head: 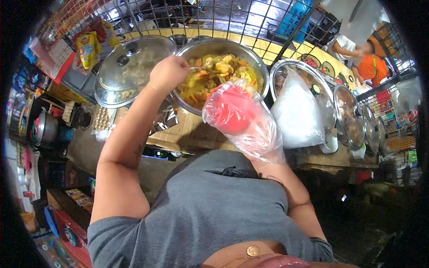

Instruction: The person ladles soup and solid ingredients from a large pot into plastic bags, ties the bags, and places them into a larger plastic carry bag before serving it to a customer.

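My left hand [171,72] grips the handle of a metal serving utensil [197,68], probably a ladle, whose far end is hidden in the food. It reaches over the left rim of a wide steel pot [262,63] of yellow stew [223,65] with meat and orange pieces. Clear plastic covers my right hand [261,147], which supports a red plastic bowl [231,109] at the pot's near right edge; the bowl too is inside the clear plastic bag [244,134]. My right fingers are partly hidden by the bowl and the wrinkled plastic.
A lidded steel pot [124,72] stands left of the stew. At right, a filled whitish plastic bag [298,114] leans against a glass-lidded pot [323,87], with several more lidded pots beyond. A wire grille [228,20] runs behind the counter. A person in orange [372,68] is at the far right.
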### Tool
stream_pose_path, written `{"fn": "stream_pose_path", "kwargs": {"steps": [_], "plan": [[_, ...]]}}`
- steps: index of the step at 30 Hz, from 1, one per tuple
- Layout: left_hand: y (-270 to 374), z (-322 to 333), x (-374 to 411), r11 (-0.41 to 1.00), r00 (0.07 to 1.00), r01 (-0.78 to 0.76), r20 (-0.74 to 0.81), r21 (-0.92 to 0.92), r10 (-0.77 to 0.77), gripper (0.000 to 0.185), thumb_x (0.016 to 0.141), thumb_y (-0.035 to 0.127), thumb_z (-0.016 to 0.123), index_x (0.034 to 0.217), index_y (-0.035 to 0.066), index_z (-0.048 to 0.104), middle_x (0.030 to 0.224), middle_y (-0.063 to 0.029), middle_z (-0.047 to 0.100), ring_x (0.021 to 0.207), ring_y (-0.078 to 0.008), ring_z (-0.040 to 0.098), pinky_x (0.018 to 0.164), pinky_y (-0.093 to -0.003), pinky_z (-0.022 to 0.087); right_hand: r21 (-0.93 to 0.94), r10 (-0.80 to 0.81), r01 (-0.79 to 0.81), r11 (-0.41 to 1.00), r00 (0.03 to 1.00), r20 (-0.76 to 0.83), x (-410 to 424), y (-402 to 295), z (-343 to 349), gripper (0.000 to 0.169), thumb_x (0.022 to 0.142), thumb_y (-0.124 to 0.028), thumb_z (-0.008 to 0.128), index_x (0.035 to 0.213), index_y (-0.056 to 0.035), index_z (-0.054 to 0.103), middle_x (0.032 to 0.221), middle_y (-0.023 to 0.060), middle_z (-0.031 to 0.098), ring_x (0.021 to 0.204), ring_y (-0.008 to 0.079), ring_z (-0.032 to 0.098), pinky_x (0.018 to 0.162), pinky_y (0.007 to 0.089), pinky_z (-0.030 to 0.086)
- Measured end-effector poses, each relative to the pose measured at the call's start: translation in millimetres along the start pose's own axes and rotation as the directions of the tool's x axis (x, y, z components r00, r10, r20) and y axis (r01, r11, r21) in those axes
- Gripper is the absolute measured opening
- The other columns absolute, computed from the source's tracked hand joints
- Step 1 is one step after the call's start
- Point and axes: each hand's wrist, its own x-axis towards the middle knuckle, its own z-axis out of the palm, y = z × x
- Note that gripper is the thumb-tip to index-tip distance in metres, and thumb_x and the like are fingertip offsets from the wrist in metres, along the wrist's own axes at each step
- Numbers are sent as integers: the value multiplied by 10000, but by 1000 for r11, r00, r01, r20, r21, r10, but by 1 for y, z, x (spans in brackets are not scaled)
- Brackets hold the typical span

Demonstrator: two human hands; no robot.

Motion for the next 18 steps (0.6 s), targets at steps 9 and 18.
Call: {"fn": "stream_pose_path", "kwargs": {"steps": [9,18], "plan": [[41,-66,-46,974,980,-201,-27,-105,200,238,831,224,654,992,63,722,885,-180,711,834,-324,696,751,-380,526,610,156,-83,788,985,-67,41,19,-10,398,1016,-324,515,1252,-9,569,1215,164,637,1098,290,637,976,436,534],[45,-60,-85,851,754,-444,-395,281,524,60,827,171,702,824,112,714,807,-101,660,795,-315,656,720,-406,523,685,282,-166,709,958,-60,50,20,-6,423,1027,-227,384,1392,-34,476,1380,183,533,1246,359,544,1047,546,465]]}}
